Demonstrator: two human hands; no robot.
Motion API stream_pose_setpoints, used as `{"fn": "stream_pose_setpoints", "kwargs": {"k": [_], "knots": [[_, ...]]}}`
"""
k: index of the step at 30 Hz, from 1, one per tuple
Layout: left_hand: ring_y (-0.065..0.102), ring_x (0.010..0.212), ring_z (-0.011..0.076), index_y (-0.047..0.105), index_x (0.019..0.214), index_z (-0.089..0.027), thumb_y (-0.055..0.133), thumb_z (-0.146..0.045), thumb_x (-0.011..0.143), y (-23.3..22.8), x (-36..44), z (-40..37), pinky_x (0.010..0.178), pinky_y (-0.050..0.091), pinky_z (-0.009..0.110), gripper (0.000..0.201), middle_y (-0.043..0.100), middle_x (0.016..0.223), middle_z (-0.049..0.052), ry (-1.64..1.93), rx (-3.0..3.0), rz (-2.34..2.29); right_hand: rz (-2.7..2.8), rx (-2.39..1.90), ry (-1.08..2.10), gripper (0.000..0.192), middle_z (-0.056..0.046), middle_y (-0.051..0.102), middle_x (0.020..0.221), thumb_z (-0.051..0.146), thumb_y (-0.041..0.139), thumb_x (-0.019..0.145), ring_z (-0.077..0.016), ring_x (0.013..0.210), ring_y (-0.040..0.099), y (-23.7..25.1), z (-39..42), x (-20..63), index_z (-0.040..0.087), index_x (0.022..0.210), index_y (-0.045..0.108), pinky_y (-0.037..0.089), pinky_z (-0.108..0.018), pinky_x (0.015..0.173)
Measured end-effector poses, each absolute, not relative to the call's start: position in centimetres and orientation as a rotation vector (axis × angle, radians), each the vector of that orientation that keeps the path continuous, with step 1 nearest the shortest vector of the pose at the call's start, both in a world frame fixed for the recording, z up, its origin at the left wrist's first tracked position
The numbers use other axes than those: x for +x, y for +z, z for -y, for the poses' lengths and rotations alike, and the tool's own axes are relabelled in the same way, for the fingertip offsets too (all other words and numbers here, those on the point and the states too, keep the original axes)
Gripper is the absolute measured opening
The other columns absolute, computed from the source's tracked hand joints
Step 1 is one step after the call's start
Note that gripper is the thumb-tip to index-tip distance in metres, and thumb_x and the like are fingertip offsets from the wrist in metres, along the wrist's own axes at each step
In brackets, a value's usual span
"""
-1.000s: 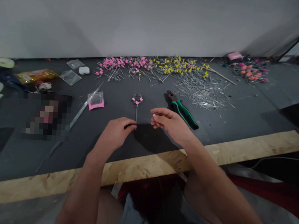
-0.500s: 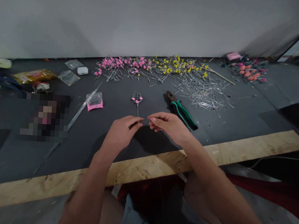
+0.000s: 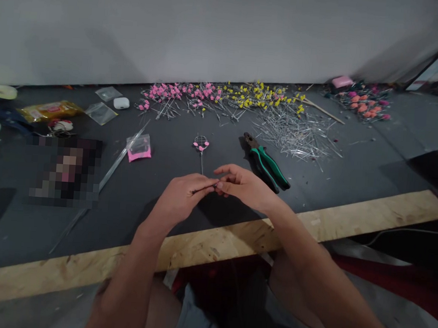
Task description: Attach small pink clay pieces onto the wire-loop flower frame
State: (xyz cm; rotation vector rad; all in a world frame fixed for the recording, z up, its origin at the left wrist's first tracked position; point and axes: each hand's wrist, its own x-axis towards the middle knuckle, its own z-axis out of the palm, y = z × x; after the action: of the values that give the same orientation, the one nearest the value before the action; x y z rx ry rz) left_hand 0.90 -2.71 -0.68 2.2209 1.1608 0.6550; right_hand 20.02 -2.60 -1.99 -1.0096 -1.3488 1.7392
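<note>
My left hand (image 3: 182,195) is closed in a pinch, its fingertips meeting those of my right hand (image 3: 244,188). The right thumb and index finger are pinched too, while its other fingers curl loosely. Whatever sits between the fingertips is too small and covered to make out. Just beyond them lies a small wire piece (image 3: 201,144) with a round looped head, pink dots and a straight stem; the stem's lower end runs behind my left fingers. To the right of my right hand lie pliers (image 3: 266,165) with green and black handles, jaws pointing away.
Along the wall lie wire stems with pink tips (image 3: 171,91) and yellow tips (image 3: 261,94), beside a heap of bare wires (image 3: 296,134). A bag of pink material (image 3: 139,149) and long clear strips (image 3: 113,169) are at left. A wooden edge (image 3: 221,244) borders the table.
My hands have come together, fingertips now touching where a gap was. The small pink bit seen at my right fingertips is hidden now. The wire piece and pliers have stayed put.
</note>
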Motion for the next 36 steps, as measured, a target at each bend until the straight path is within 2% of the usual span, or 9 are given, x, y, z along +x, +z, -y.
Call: {"fn": "stream_pose_setpoints", "kwargs": {"k": [8,18,25,31,36], "knots": [[0.065,0.089,0.0132,0.068,0.105,-0.028,0.054,-0.034,0.087,-0.4,0.9,3.1,0.078,0.049,0.023,0.024,0.072,0.1,-0.001,0.665,2.197,-1.155,1.466,-1.013,1.712,0.017,0.002,0.059,0.073,0.017,0.058,0.08,-0.01,0.068,0.054,-2.1,2.6,20.2,0.019,0.096,0.052,0.042,-0.026,0.066],[0.065,0.086,0.0117,0.071,0.093,-0.026,0.055,-0.033,0.086,0.1,1.3,3.3,0.076,0.048,0.021,0.019,0.072,0.094,-0.003,0.684,2.147,-1.15,1.484,-1.02,1.755,0.018,0.003,0.058,0.075,0.015,0.057,0.079,-0.0094,0.07,0.054,-2.0,2.6,20.2,0.019,0.096,0.051,0.041,-0.025,0.067],[0.064,0.088,0.0152,0.07,0.089,-0.027,0.049,-0.035,0.088,0.5,1.2,3.6,0.077,0.047,0.026,0.023,0.072,0.095,-0.001,0.6,2.14,-1.131,1.591,-0.944,1.785,0.017,0.002,0.061,0.079,0.018,0.058,0.081,-0.0108,0.075,0.057,-1.3,2.7,20.8,0.02,0.096,0.05,0.042,-0.025,0.069],[0.064,0.082,0.0157,0.068,0.09,-0.026,0.048,-0.034,0.088,0.9,1.2,3.9,0.072,0.046,0.026,0.022,0.071,0.091,-0.001,0.539,2.124,-1.237,1.488,-0.942,1.804,0.018,0.003,0.064,0.076,0.02,0.062,0.078,-0.0106,0.074,0.06,-1.9,2.6,20.6,0.021,0.093,0.052,0.043,-0.025,0.07],[0.062,0.07,0.0151,0.063,0.09,-0.024,0.047,-0.037,0.087,0.8,1.4,4.2,0.06,0.044,0.025,0.021,0.07,0.082,0.0,0.561,2.015,-1.391,1.406,-0.941,1.736,0.021,0.002,0.066,0.078,0.023,0.067,0.075,-0.0096,0.072,0.06,-1.9,2.6,20.2,0.02,0.092,0.054,0.043,-0.024,0.069]]}}
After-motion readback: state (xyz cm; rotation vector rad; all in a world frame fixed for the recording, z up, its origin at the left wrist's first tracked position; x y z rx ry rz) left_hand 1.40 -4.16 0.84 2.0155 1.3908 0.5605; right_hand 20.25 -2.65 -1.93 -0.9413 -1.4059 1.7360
